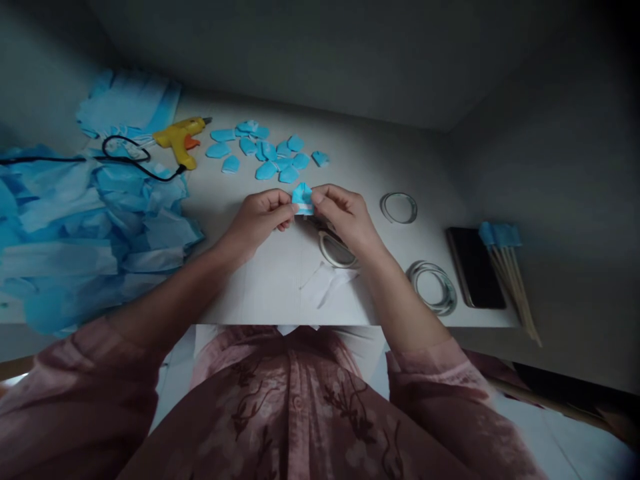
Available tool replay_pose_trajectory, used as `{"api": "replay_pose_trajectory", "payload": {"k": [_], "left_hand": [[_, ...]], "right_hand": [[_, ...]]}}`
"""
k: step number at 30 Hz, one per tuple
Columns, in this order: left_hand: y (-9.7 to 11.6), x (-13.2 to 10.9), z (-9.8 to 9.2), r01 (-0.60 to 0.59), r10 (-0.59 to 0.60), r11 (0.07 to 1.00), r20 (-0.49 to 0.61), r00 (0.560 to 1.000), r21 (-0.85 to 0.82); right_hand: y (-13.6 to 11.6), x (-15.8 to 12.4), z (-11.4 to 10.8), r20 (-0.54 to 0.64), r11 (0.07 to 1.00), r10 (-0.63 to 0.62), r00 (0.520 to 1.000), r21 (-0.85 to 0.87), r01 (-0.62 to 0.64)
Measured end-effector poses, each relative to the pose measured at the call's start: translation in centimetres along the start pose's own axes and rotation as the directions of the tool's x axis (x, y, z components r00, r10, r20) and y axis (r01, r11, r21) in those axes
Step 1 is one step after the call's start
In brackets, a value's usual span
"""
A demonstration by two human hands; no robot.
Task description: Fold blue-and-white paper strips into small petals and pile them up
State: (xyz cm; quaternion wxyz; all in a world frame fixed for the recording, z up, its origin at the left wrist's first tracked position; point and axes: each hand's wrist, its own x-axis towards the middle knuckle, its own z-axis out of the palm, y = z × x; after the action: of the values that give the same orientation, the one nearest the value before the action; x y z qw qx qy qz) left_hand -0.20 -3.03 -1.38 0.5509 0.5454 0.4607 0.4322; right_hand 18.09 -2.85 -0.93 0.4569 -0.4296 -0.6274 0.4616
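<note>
Both hands meet over the middle of the white table (270, 280). My left hand (263, 217) and my right hand (345, 213) each pinch one side of a small folded blue paper piece (303, 198), held just above the tabletop. Fingers of both hands are closed on it. Beyond the hands lie several cut blue paper petals (267, 152). Under my right wrist sit white-handled scissors (334, 251), partly hidden, with white paper scraps (325, 283) beside them.
A yellow glue gun (180, 137) with a black cord lies at the back left. Blue tissue paper (75, 220) is heaped along the left. To the right are a tape ring (399, 207), a wire coil (433, 287), a dark phone (475, 267) and blue-tipped wooden sticks (507, 267).
</note>
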Motion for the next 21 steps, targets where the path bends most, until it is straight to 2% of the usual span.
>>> {"api": "replay_pose_trajectory", "payload": {"k": [5,8,12,15,17,21], "left_hand": [[0.2,-0.2,0.3,-0.014,0.013,1.0,0.044,0.999,0.015],[0.1,-0.1,0.3,-0.005,0.005,1.0,0.065,0.998,0.001],[-0.1,0.3,0.1,-0.021,0.021,0.999,-0.034,0.999,-0.024],[-0.1,0.6,-0.2,-0.031,0.014,0.992,-0.138,0.99,-0.125],[0.1,0.7,-0.3,-0.037,0.007,0.985,-0.17,0.985,-0.171],[0.3,0.6,-0.2,-0.008,-0.022,0.981,-0.153,0.988,-0.192]], "right_hand": [[1.0,0.4,0.3,-0.052,0.999,0.006,0.999,0.034,-0.004],[1.1,0.4,0.3,-0.035,0.999,0.003,0.999,0.046,-0.001],[0.7,0.3,-0.1,0.0,0.999,-0.029,1.0,-0.02,0.029],[0.6,0.3,-1.0,-0.068,0.98,-0.096,0.993,-0.183,0.082],[0.7,0.3,-1.7,-0.06,0.928,-0.127,0.99,-0.361,0.097],[0.6,0.1,-2.3,0.157,0.741,-0.092,0.983,-0.649,0.173]]}}
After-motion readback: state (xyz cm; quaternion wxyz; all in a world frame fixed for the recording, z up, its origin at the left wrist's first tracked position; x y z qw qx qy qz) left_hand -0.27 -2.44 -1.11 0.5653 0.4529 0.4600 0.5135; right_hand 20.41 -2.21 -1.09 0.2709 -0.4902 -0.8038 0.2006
